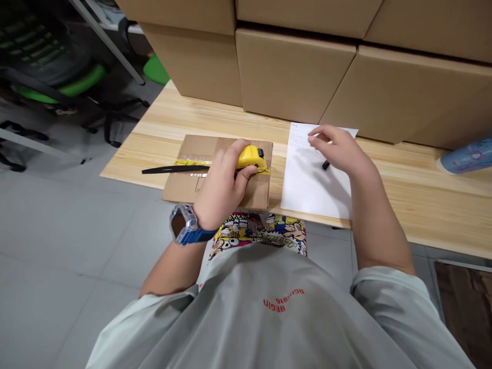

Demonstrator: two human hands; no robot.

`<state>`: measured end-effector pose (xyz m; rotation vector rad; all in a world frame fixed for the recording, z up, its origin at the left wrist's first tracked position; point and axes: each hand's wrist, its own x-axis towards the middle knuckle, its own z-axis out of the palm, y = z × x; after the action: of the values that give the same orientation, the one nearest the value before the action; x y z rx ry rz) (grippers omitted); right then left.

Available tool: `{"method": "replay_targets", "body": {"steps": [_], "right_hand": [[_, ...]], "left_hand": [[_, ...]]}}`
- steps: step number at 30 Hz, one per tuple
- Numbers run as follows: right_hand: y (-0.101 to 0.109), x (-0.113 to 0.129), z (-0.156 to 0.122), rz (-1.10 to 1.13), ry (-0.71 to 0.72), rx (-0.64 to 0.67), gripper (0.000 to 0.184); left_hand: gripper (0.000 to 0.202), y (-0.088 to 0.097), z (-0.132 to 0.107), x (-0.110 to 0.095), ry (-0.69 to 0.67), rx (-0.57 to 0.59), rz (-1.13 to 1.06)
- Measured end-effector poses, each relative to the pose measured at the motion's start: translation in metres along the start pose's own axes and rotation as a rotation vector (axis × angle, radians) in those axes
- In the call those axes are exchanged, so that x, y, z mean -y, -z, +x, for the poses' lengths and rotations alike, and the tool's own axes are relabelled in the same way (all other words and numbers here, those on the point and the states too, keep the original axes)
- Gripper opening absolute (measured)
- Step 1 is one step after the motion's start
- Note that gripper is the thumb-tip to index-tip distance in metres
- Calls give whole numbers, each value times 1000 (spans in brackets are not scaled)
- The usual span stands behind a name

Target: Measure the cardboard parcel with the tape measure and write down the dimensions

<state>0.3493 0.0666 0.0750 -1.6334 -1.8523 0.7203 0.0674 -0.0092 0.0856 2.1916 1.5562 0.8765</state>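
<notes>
**L hand point(221, 187) clamps tape measure point(251, 158) on cardboard point(180, 187); R hand point(338, 151) over paper point(311, 189).**
Fingers wrapped tight, blade point(172, 169) out; few lines written, rest of sheet blank. R grip on pen point(326, 165) hidden, can't tell.

Counter point(403, 205): pale wood grain. On it, tape measure point(251, 158) yellow, pen point(326, 165) black. Below counter: shorts point(258, 234) in multicoloured cartoon print; grey shirt point(246, 302), red lettering; watch point(183, 224) blue, clear case.

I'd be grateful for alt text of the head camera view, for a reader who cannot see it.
The left hand holds a yellow tape measure on cardboard, while the right hand holds a black pen over a handwritten white sheet on a wooden table.
</notes>
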Motion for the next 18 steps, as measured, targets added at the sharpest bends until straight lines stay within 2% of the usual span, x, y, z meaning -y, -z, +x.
{"method": "replay_targets", "body": {"steps": [4,6,11,15,18], "right_hand": [[-35,40,-1,97,383,177,57],[-53,51,0,80,478,234,66],[-77,51,-1,143,406,296,100],[-78,50,-4,122,405,259,103],[-74,53,-4,73,410,271,102]], "left_hand": [[37,0,-1,0,5,-41,15],[37,4,2,-1,53,-70,41],[38,18,18,-3,234,-32,113],[42,25,31,0,313,-37,191],[41,26,37,3,319,-49,206]]}}
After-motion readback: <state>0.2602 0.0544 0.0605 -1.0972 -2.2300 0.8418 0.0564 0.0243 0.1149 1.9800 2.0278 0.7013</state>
